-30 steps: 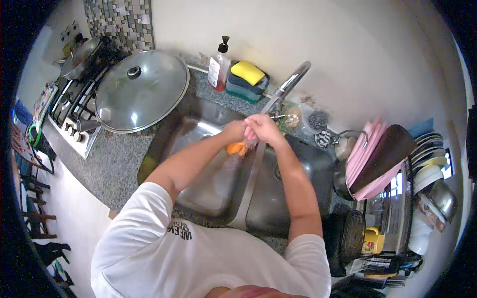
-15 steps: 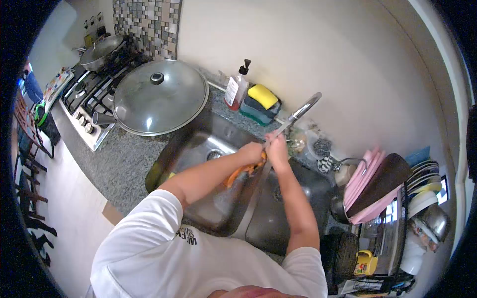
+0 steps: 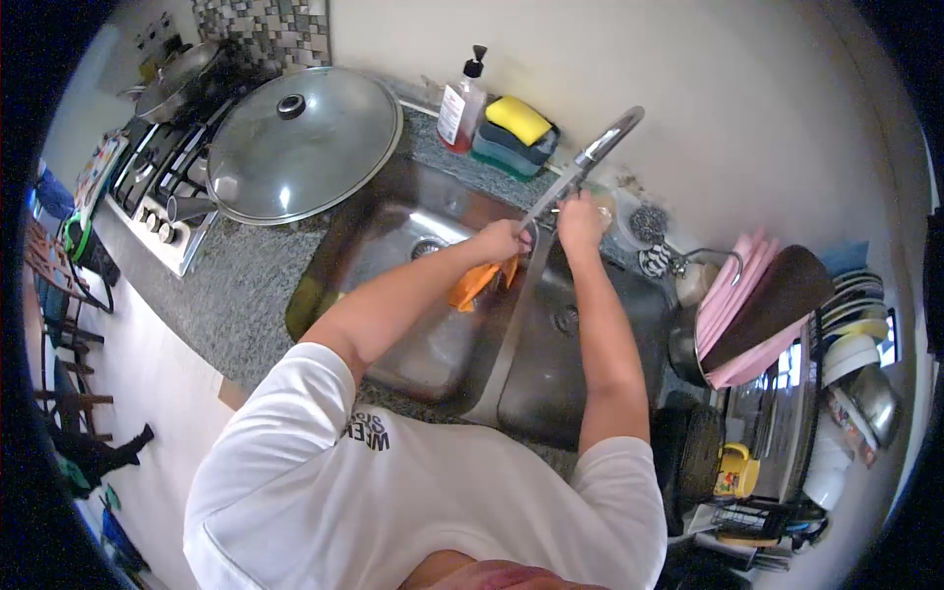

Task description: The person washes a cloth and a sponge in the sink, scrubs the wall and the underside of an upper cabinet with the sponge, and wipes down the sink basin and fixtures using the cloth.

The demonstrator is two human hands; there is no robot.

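My left hand point(image 3: 500, 242) is closed over the divider side of the left sink basin point(image 3: 393, 339), where a pale stream comes down from the chrome faucet point(image 3: 612, 136). Below its fingers hangs a limp orange cloth point(image 3: 474, 287), its upper part hidden by the hand. My right hand point(image 3: 580, 224) is closed near the base of the faucet, behind the right basin point(image 3: 551, 383). A bit of metal shows beside its fingers, but what they grip is hidden.
Behind the sink stand a soap pump bottle point(image 3: 462, 103) and a yellow sponge point(image 3: 518, 120) on a holder. A large lidded pan point(image 3: 305, 147) sits at left by the stove point(image 3: 162, 202). A crowded dish rack point(image 3: 801, 423) and pink boards point(image 3: 733, 295) fill the right.
My right hand has moved away from the left one, to the right toward the faucet's base. My left hand stays by the stream with the orange cloth. The view has tilted down.
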